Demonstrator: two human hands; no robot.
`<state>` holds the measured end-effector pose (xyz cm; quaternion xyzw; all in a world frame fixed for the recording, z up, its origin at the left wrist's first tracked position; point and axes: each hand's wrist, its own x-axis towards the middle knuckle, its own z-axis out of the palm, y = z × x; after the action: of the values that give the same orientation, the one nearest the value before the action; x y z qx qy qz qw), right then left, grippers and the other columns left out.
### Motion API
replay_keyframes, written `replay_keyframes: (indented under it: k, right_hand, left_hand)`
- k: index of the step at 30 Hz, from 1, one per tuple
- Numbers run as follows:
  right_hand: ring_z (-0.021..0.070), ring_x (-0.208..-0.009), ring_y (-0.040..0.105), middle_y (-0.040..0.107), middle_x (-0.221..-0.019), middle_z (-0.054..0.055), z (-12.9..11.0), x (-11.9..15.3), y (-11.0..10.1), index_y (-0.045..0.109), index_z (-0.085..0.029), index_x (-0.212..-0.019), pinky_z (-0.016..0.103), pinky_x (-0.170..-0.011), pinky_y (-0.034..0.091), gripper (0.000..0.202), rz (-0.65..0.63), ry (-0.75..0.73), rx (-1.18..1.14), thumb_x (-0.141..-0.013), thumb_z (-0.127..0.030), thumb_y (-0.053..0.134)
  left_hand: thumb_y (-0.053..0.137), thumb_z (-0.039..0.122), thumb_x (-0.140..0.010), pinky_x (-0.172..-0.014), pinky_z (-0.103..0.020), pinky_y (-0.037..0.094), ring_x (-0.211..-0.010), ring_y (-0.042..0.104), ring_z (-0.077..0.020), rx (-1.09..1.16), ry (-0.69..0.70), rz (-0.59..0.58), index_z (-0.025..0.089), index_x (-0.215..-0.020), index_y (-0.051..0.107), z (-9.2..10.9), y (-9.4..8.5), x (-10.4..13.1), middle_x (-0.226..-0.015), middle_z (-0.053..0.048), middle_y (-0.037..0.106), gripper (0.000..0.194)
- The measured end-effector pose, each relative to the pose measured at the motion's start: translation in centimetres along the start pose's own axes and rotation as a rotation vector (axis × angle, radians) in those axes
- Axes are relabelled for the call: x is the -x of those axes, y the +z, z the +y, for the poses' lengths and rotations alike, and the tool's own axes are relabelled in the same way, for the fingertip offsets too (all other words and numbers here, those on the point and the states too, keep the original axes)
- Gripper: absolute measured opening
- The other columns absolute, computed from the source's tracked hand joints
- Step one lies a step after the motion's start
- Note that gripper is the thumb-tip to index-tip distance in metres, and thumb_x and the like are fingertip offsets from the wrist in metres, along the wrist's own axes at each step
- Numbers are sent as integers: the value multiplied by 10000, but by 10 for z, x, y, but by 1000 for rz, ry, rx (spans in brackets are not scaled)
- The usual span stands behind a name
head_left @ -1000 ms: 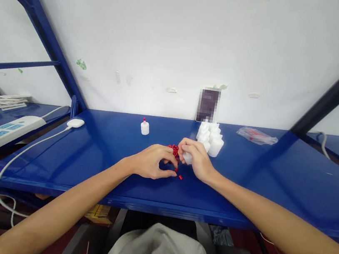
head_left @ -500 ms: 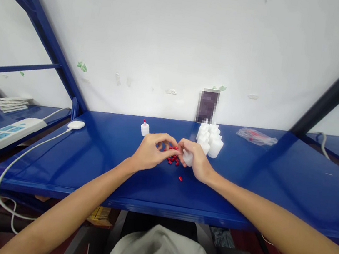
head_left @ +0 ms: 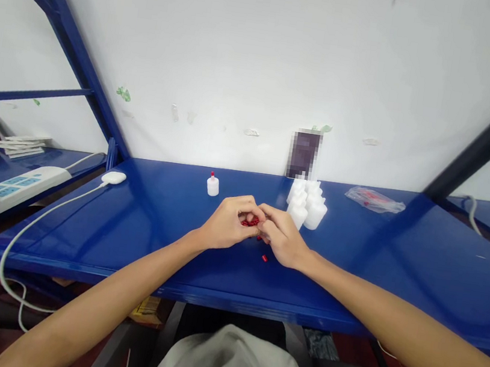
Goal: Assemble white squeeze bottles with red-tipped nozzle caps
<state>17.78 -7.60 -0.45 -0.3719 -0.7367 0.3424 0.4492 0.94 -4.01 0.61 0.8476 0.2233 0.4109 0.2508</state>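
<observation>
My left hand (head_left: 231,223) is closed in a pinch, thumb and fingertips meeting my right hand; what they grip is hidden. Small red caps (head_left: 249,222) show through the gap of its curled fingers, in a pile on the table. My right hand (head_left: 282,236) is closed, its back towards me. The white dropper bottle seen in it half a second ago is now covered by the fingers. One loose red cap (head_left: 264,258) lies nearer the front edge. Several white dropper bottles (head_left: 315,213) stand grouped just beyond my right hand.
A white bottle with a red tip (head_left: 212,185) stands alone at the back left. A clear plastic bag (head_left: 374,200) with red pieces lies back right. A dark pixelated panel (head_left: 304,154) leans on the wall. A white puck with a cable (head_left: 113,178) and a power strip (head_left: 20,191) are at left.
My right hand has turned and its fingers have closed over the white bottle, which no longer shows. My hands have come together over the red caps. The view has shifted slightly.
</observation>
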Motion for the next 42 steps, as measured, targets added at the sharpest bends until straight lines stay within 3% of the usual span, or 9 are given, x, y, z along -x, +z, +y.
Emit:
replay_keyframes:
  k: [9, 13, 16, 18, 27, 34, 39, 40, 42]
  right_hand:
    - [111, -476, 472, 526, -574, -44, 8, -6, 3, 584, -188, -839, 232, -470, 346, 164, 23, 43, -96, -883, -265, 446]
    - [99, -422, 456, 543, -618, -55, 6, -5, 3, 560, -203, -1051, 227, -428, 342, 251, 40, 72, -151, -967, -387, 411]
    - [101, -462, 466, 500, -582, -59, 3, -3, 2, 585, -193, -969, 231, -480, 372, 204, 22, 38, -101, -962, -334, 437]
    - [100, -474, 461, 489, -571, -58, 2, -1, 3, 591, -189, -908, 234, -501, 375, 185, 0, 17, -83, -956, -298, 450]
    - [107, -516, 482, 522, -596, -39, -3, 2, 3, 608, -187, -847, 242, -523, 369, 193, -14, 7, -58, -947, -280, 471]
    - [125, -535, 484, 504, -534, -43, -3, 2, 3, 613, -185, -819, 263, -565, 378, 199, -21, 1, -147, -920, -272, 467]
    - [128, -463, 446, 483, -476, -52, 0, -1, 2, 579, -197, -772, 275, -532, 357, 191, 74, 53, -208, -889, -278, 452]
    - [130, -485, 454, 490, -501, -41, 0, -2, 1, 563, -199, -728, 277, -535, 352, 197, 109, 44, -213, -878, -269, 455]
    - [135, -557, 473, 510, -591, -9, 1, -4, -1, 509, -201, -620, 282, -556, 349, 244, 179, -7, -209, -854, -252, 464]
  left_hand:
    - [642, 227, -855, -575, -223, 386, -635, 476, -92, -15, -33, 18, 160, -829, 691, -5, -1, 0, -724, 8, 520, 87]
    - [722, 366, -802, -656, -238, 476, -757, 603, -131, 129, -155, 303, 153, -865, 660, -26, -36, -15, -884, -54, 675, 230]
    - [709, 415, -797, -635, -240, 485, -826, 663, -164, 97, -217, 630, 149, -926, 662, -51, -76, -29, -1041, -104, 720, 299]
    - [713, 401, -788, -704, -261, 503, -888, 682, -190, -5, -228, 700, 143, -992, 693, -67, -96, -33, -1001, -102, 736, 329]
    - [639, 340, -833, -797, -311, 481, -846, 672, -195, -324, -306, 381, 156, -1030, 738, -99, -86, -18, -924, -78, 762, 287]
    - [659, 364, -825, -697, -274, 457, -764, 627, -161, -259, -322, 438, 157, -1102, 715, -104, -87, -14, -1025, -92, 739, 350]
    - [641, 309, -850, -662, -262, 444, -694, 549, -119, -406, -132, 622, 184, -1118, 698, -68, -82, -13, -1075, -75, 644, 301]
    - [616, 282, -865, -660, -265, 443, -676, 537, -123, -438, -61, 578, 176, -1048, 708, -55, -75, -9, -960, -55, 650, 231]
    - [573, 229, -882, -681, -266, 454, -660, 549, -129, -442, 58, 233, 174, -900, 707, -26, -57, 5, -779, -22, 649, 147]
